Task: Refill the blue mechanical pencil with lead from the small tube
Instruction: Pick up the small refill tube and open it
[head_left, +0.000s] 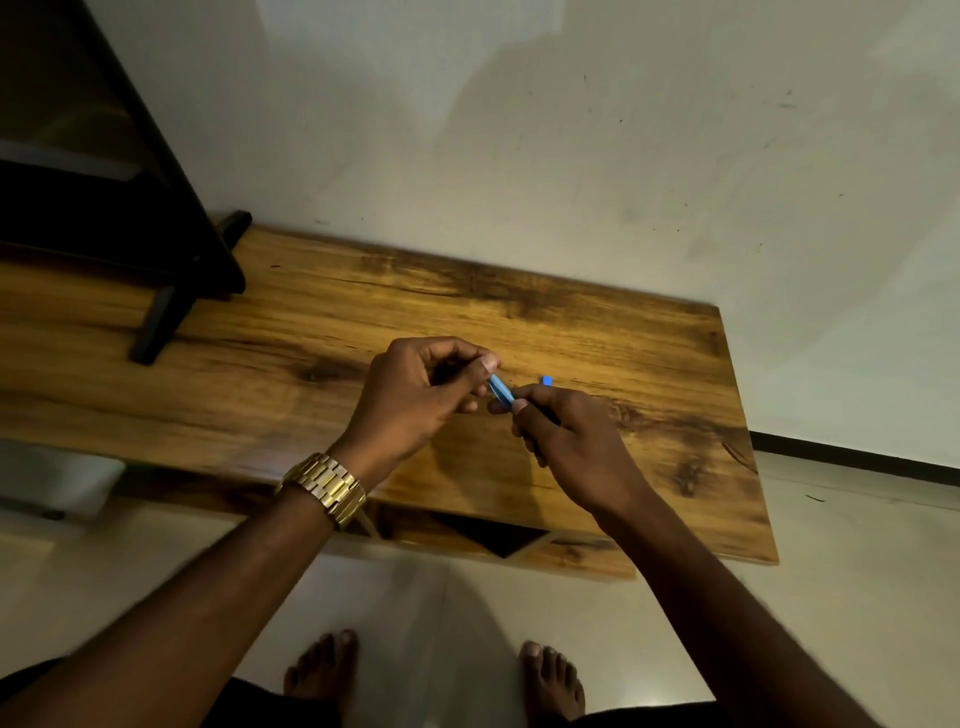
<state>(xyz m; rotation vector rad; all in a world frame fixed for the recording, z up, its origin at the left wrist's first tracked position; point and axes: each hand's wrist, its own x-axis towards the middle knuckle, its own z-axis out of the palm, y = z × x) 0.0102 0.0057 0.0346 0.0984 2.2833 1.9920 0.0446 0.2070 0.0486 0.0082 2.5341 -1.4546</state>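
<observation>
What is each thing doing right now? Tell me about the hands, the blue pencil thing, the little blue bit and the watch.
left hand: raised over the table, fingertips pinching one end of the blue piece.
right hand: closed around the other end.
blue piece: held between both hands, tilted, off the table; pencil or tube, cannot tell.
small blue bit: lying alone on the table.
gold watch: fastened on the left wrist.
wooden table: standing against the wall.

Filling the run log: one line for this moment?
left hand: pinches blue pencil | right hand: grips its other end | small blue piece: on wooden table | lead: not visible
</observation>
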